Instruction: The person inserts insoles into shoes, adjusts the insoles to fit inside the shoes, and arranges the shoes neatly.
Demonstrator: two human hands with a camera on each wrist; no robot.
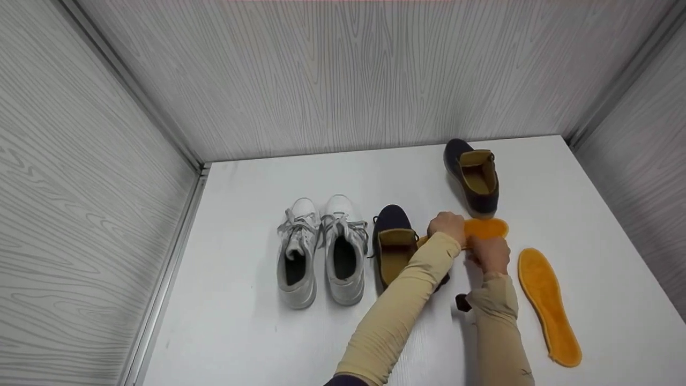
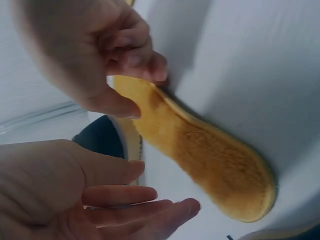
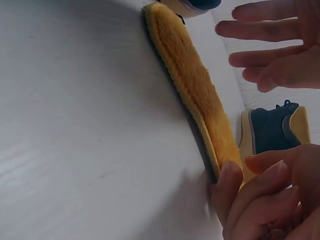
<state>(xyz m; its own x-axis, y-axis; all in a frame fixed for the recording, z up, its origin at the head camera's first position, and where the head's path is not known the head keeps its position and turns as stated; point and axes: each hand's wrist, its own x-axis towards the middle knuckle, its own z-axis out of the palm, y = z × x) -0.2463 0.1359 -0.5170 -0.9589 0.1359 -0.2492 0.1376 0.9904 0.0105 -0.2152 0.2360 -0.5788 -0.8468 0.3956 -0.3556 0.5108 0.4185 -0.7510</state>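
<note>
An orange fuzzy insole (image 1: 486, 228) (image 2: 215, 160) (image 3: 187, 65) lies between two dark shoes, the left one (image 1: 393, 217) upright beside its one end and the other (image 1: 471, 174) (image 2: 102, 137) (image 3: 272, 125) behind it. My right hand (image 1: 490, 254) (image 2: 95, 55) (image 3: 270, 200) pinches the insole's right end between thumb and curled fingers. My left hand (image 1: 447, 225) (image 2: 100, 195) (image 3: 280, 45) hovers beside the insole's far side, its fingers extended and apart from it in both wrist views.
A second orange insole (image 1: 549, 308) lies at the right of the white table (image 1: 230, 321). Two white laced shoes (image 1: 298, 252) (image 1: 344, 249) stand side by side on the left. Grey wood-grained panels (image 1: 348, 80) enclose the back and sides.
</note>
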